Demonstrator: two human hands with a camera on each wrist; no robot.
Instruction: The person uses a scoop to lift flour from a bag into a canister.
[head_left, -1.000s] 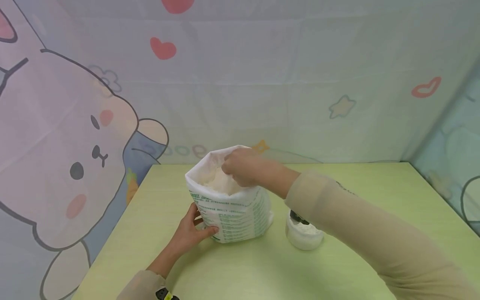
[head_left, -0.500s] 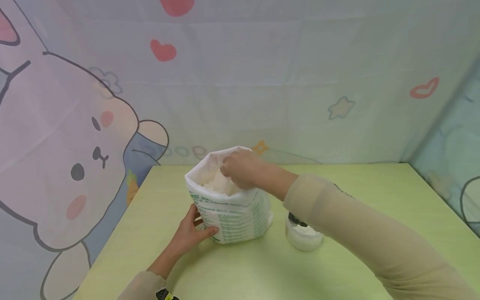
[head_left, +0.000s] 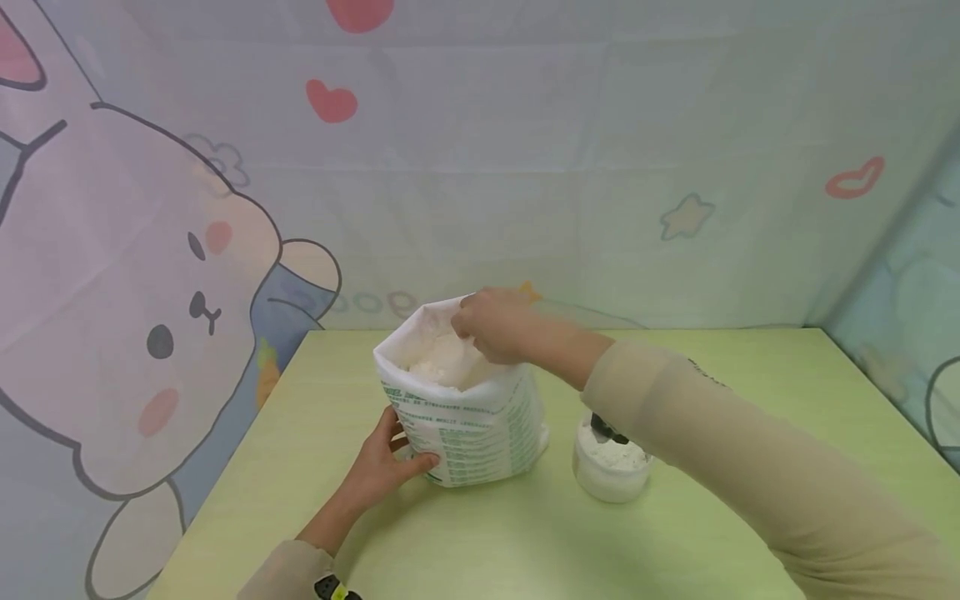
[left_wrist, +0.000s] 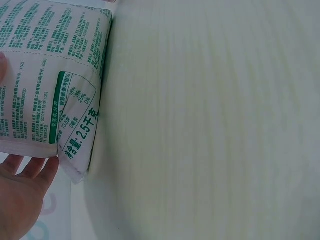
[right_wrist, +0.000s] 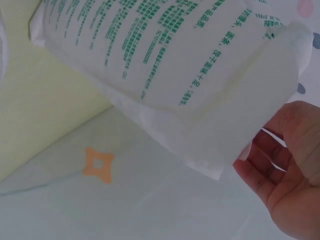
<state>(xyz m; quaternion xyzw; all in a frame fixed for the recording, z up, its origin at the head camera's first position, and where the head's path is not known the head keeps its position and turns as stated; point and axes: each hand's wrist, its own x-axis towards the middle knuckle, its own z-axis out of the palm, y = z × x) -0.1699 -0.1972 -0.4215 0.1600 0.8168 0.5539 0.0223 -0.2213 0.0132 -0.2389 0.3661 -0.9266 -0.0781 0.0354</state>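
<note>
A white flour bag (head_left: 472,442) with green print stands upright on the table, its mouth open and pale flour (head_left: 435,362) inside. My left hand (head_left: 378,467) grips its lower left side, thumb across the front and other fingers round the edge; those fingers show in the left wrist view under the bag (left_wrist: 45,100). At the bag's mouth is my right hand (head_left: 495,325), its fingers curled. In the right wrist view a thin whitish thing (right_wrist: 244,152) shows at its fingertips beside the bag's rim; the rest is hidden.
To the right of the bag stands a round whitish tub (head_left: 611,483) holding white powder, partly under my right forearm. The pale green table (head_left: 480,550) meets a printed cloth backdrop (head_left: 525,167) at its far edge.
My right hand has risen slightly and shifted right at the bag's mouth. More of the powder in the tub shows as the forearm lifts. My left hand keeps its place.
</note>
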